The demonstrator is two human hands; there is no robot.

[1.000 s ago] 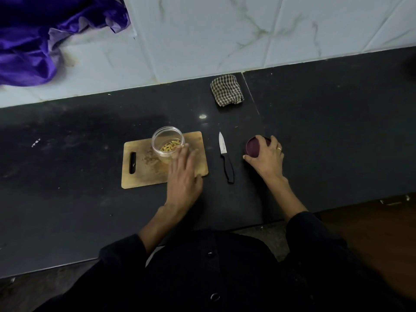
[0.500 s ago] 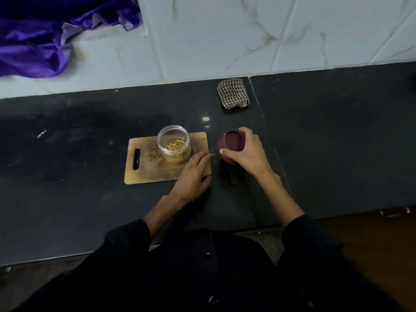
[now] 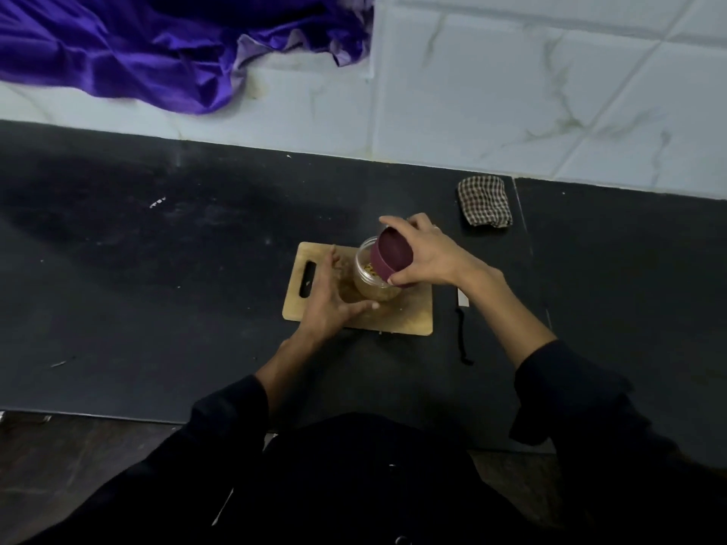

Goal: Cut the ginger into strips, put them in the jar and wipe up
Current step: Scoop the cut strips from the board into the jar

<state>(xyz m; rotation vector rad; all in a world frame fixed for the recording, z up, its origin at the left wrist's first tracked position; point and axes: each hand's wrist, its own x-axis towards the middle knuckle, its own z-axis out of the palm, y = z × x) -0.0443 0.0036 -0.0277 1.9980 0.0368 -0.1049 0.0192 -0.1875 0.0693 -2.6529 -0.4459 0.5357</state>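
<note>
A clear jar point(image 3: 369, 283) with ginger strips inside stands on the wooden cutting board point(image 3: 413, 316). My right hand point(image 3: 429, 253) grips the maroon lid point(image 3: 391, 258), tilted just over the jar's mouth. My left hand point(image 3: 330, 300) curves around the jar's left side and front, thumb at its base; whether the fingers touch the jar is unclear. Right of the board lies the black-handled knife point(image 3: 464, 340), its blade mostly hidden behind my right forearm. The checked cloth point(image 3: 484, 201) lies by the wall.
A dark counter point(image 3: 157, 289) runs to a white marble-tiled wall point(image 3: 511, 92). Purple fabric point(image 3: 137, 45) is draped at the upper left on the ledge. Small crumbs dot the counter at the left. The counter's front edge is just below my arms.
My right hand lifted the lid from the counter and carried it left over the jar. My left hand moved from the board's right side to the jar's left side.
</note>
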